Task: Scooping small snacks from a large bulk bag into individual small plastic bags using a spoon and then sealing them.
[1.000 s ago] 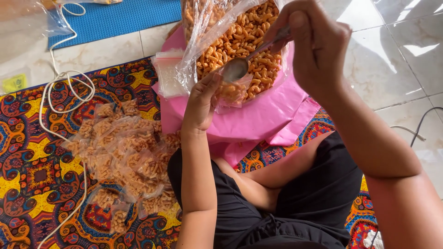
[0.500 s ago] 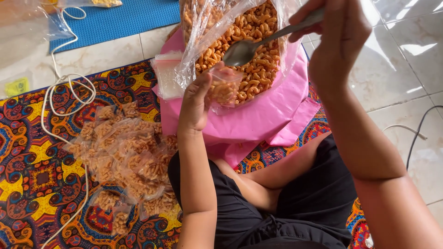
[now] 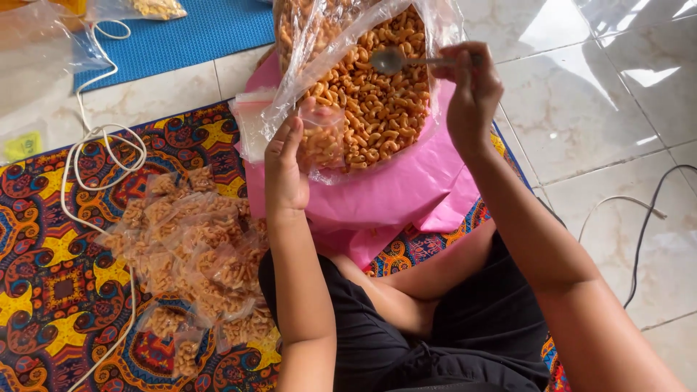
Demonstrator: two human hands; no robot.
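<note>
Landmark = big clear bag of orange-brown curled snacks (image 3: 377,94), lying open on a pink plastic sheet (image 3: 385,199); right hand (image 3: 472,91) is at the bag's right edge, fingers closed around the handle of a metal spoon (image 3: 396,60); spoon bowl sits over the snacks near the bag's top, looks empty but glare makes that unsure; left hand (image 3: 284,168) is at the bag's lower left edge, fingers pinched on a small clear pouch (image 3: 321,138) partly filled with the same snacks; pouch mouth touches the bag's opening; a stack of flat empty pouches (image 3: 250,123) lies just left of the bag, on the pink sheet's edge; a heap of filled small packets (image 3: 196,254) sits well below-left of the bag on a multicoloured patterned mat (image 3: 58,290); white cord (image 3: 102,145) loops further left of the bag; blue mat (image 3: 196,33) up-left of it; dark cable (image 3: 646,232) runs over the floor tiles (image 3: 595,109) right of the bag.
</note>
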